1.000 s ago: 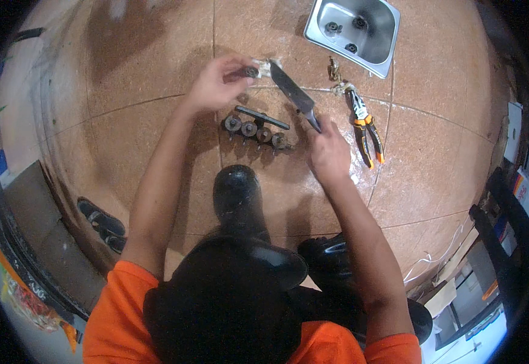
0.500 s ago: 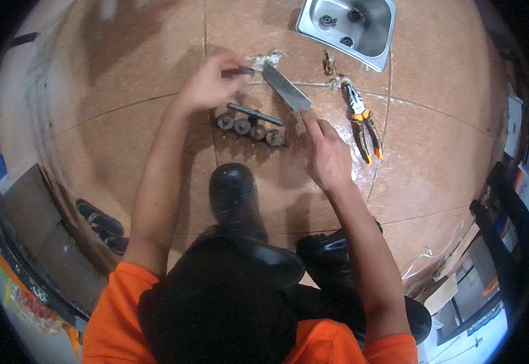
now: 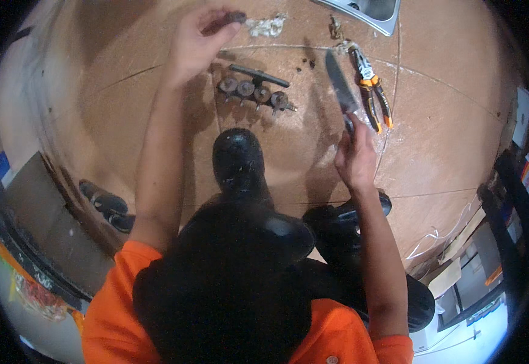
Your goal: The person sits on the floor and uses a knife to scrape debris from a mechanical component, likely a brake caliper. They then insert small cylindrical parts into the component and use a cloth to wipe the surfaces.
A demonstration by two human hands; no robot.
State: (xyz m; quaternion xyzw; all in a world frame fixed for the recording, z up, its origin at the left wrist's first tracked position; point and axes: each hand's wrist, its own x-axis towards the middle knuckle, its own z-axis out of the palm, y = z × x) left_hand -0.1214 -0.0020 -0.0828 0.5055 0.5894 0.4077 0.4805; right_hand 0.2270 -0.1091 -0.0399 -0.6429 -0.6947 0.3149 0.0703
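My left hand (image 3: pixel 196 43) is closed on a small dark round part (image 3: pixel 235 17), held between thumb and fingers above the floor. In my right hand (image 3: pixel 356 156) is a knife (image 3: pixel 339 82), gripped by its handle, its blade pointing away from me. Between the hands a dark metal manifold with several round knobs (image 3: pixel 253 91) lies on the tiles. Pliers with orange and black handles (image 3: pixel 371 91) rest just right of the blade. A whitish crumpled scrap (image 3: pixel 267 26) lies beside my left fingertips.
A metal basin (image 3: pixel 373 13) is partly cut off at the top. Near it lies a small brass-coloured fitting (image 3: pixel 335 27). Dark crumbs (image 3: pixel 304 64) dot the tiled floor. Sandals (image 3: pixel 103 200) sit at the left, and a white cord (image 3: pixel 428 241) lies at the right.
My right hand has drawn the knife away from the left hand, to the right and nearer me. My left hand still holds the dark part. The whole view has shifted, with floor things appearing higher or lower.
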